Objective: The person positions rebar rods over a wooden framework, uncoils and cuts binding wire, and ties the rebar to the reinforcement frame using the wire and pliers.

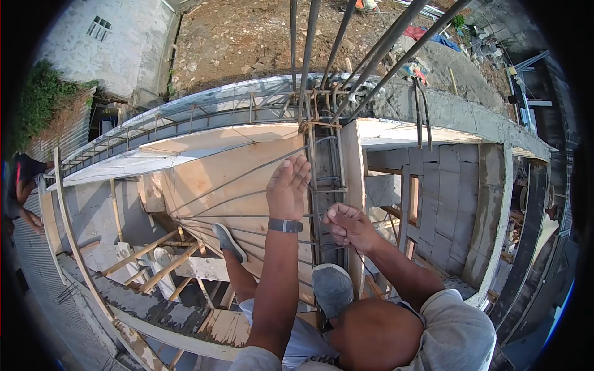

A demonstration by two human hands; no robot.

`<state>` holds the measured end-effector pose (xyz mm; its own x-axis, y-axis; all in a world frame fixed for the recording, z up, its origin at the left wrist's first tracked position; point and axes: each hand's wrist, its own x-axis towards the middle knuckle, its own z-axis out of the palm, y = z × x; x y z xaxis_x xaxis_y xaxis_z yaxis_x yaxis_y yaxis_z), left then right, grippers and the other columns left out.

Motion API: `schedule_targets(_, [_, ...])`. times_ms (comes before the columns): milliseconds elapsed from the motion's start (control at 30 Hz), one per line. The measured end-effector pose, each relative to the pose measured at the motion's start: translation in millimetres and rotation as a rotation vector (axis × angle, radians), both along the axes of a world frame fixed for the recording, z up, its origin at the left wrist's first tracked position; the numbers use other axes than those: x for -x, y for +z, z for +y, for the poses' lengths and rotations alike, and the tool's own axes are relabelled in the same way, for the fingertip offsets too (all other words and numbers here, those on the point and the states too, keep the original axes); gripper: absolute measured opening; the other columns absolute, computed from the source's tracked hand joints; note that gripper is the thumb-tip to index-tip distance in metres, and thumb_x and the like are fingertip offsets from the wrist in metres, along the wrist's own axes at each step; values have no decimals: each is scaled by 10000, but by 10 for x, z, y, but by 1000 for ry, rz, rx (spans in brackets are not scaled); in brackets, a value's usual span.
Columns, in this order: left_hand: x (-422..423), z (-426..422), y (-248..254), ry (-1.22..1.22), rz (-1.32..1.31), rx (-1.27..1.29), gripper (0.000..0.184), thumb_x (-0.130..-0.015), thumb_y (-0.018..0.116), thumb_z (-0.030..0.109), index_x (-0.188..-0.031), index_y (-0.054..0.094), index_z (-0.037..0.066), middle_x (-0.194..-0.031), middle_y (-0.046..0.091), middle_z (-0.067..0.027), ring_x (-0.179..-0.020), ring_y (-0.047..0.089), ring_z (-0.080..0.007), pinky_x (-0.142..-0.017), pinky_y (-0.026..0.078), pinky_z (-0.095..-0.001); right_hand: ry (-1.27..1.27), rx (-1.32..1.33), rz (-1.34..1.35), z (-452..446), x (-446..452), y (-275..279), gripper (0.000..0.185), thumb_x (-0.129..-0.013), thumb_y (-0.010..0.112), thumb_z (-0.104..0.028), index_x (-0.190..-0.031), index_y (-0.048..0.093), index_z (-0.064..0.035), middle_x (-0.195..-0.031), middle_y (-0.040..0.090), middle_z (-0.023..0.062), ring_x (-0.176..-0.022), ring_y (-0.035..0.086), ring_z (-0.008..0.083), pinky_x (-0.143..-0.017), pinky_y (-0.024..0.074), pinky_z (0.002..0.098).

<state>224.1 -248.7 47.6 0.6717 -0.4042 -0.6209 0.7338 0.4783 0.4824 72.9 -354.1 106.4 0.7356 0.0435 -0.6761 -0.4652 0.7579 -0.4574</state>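
My left hand (289, 187), with a dark watch (285, 226) on the wrist, is raised over the plywood beside the beam's rebar cage (328, 167). Its fingers are curled in; whatever they pinch, if anything, is too small to see. To the right, my right hand (348, 224) is closed in a fist above the cage, near the formwork board (354, 179). A thin dark wire (366, 264) trails below that fist. Several thin steel bars (232, 200) fan out across the plywood sheet (210, 172). One shoe (333, 289) rests at the near end of the cage.
Tall vertical rebars (307, 46) rise ahead. A wall-top beam with rebar (185, 120) curves left; rough concrete (470, 120) runs right. My other shoe (229, 242) stands on plywood. Wooden props (167, 263) and openings drop away below. Another person's arm (28, 213) shows at far left.
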Motion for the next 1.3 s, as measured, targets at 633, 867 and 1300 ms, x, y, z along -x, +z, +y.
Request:
schedule_targets(633, [-81,98,73,-463,-265,-229,242,-993,603,235,-1032,641,-2,-821,681,-71,-781,705,-200,-714,574,-316,426,770,-162,-474,63,95,204,-980,629,-216,-954,681,-20,-736,569,0,-686,510,88,-637,446,282])
schedule_targets(867, [-113,275,151,-525,-499,-38,256,-1001,589,241,-1012,640,-10,-835,671,-75,-845,695,-217,-832,527,-348,638,1064,-289,-816,-78,326,203,-960,640,-219,-976,664,-19,-848,664,100,-740,626,225,-699,493,347])
schedule_targets(1300, [-187,272,15,-833,-432,28,248,-992,602,226,-1022,678,-7,-852,651,-30,-881,601,-131,-857,463,-290,889,1448,-466,-1108,-383,478,107,-895,650,-152,-949,671,-62,-778,678,170,-751,657,375,-666,504,469])
